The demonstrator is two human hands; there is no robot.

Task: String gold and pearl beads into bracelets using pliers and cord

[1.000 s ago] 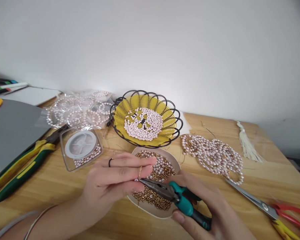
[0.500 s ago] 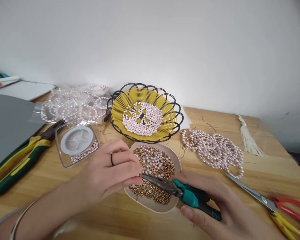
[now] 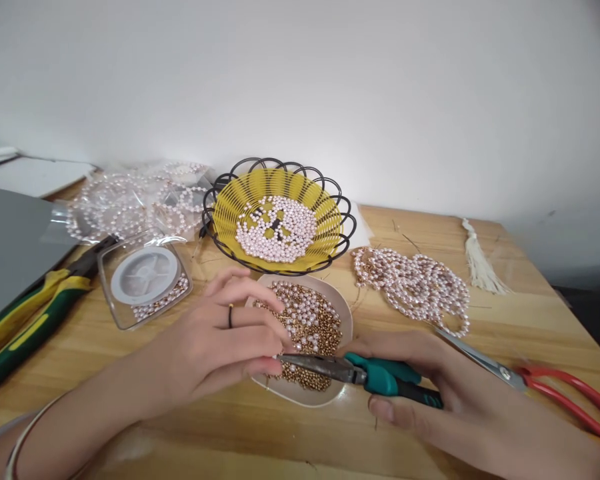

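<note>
My right hand point(image 3: 430, 390) is wrapped round the teal and black handles of needle-nose pliers point(image 3: 325, 367), whose jaws point left. Their tip meets the fingertips of my left hand point(image 3: 230, 343). Thumb and forefinger of that hand are pinched together at the jaws, over something too small to make out; its other fingers are loosely bent. Both hands hover above the near left part of a pale bowl point(image 3: 347, 313). Gold beads and pinkish pearl beads point(image 3: 313, 317) are mixed inside the bowl.
Behind the bowl stands a yellow wire basket point(image 3: 225, 213) of pearl beads. Strung pearls point(image 3: 415, 287), scissors point(image 3: 485, 360) and a white tassel point(image 3: 480, 260) lie right. Leftward are a clear box point(image 3: 145, 280), green-yellow pliers point(image 3: 45, 307) and bagged pearl strands point(image 3: 135, 203).
The view has shifted slightly, so the table things appear further left and higher. My left fingers have spread a little, and the pliers lie more level, their tip still at those fingers.
</note>
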